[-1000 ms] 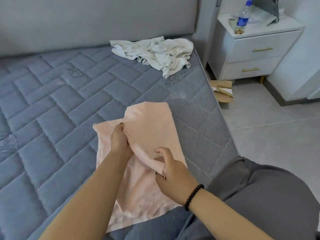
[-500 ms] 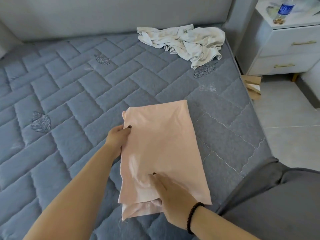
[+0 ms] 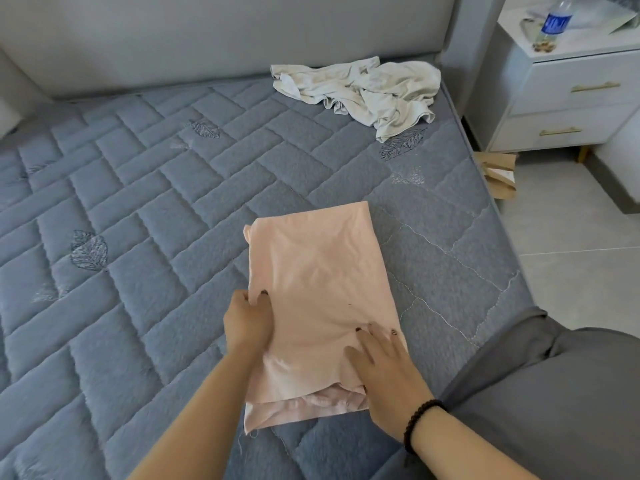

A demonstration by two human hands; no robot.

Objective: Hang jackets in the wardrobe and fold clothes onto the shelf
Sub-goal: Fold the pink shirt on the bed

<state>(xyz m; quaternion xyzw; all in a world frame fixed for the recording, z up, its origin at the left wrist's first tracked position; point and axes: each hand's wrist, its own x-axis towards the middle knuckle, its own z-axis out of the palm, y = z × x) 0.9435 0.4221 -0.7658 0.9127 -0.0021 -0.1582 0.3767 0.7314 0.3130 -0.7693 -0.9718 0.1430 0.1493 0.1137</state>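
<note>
The pink garment (image 3: 322,299) lies folded into a long rectangle near the right edge of the quilted grey mattress (image 3: 138,237). The left hand (image 3: 247,322) pinches its left edge, thumb on top and fingers curled under the cloth. The right hand (image 3: 384,372) presses flat on its near right corner, fingers straight. A crumpled white garment (image 3: 360,88) sits by the headboard (image 3: 207,36), well apart. A white nightstand (image 3: 568,98) with 2 drawers stands beside the bed.
</note>
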